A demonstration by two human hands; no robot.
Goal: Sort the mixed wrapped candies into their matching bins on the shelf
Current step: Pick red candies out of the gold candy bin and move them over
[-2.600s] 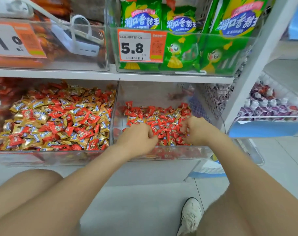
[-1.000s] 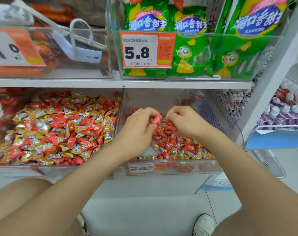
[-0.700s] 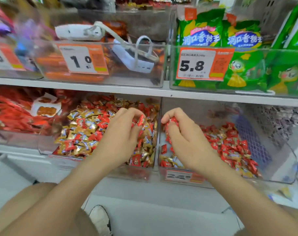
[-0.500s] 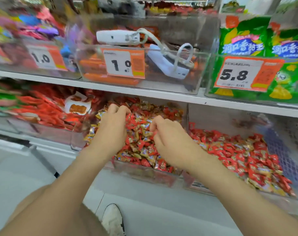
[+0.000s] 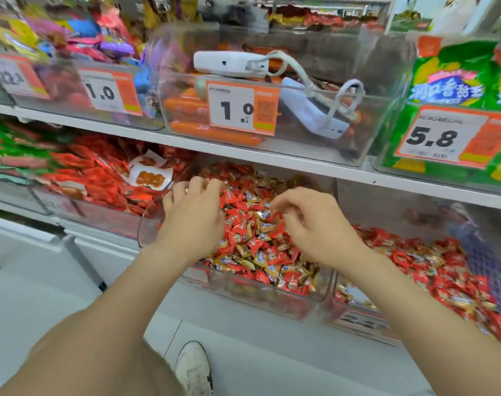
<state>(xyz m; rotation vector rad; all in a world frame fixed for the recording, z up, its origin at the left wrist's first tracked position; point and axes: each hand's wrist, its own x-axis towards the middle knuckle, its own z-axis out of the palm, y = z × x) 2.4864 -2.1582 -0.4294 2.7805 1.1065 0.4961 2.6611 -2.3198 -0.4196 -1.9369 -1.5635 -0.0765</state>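
left hand (image 5: 192, 218): flat, fingers spread on red and gold wrapped candies (image 5: 252, 241) | right hand (image 5: 312, 227): over same heap, fingers loosely curled, pinch unclear | candies: heaped in clear plastic bin (image 5: 260, 298) under white shelf board (image 5: 146, 135), beside red-candy bin (image 5: 358, 318)

left hand (image 5: 192, 217): palm down, fingers spread | right hand (image 5: 315, 228): fingers loosely curled

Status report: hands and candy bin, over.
Left hand open, flat on mixed candies. Right hand curled over same bin, grip unclear. Nothing in the way.
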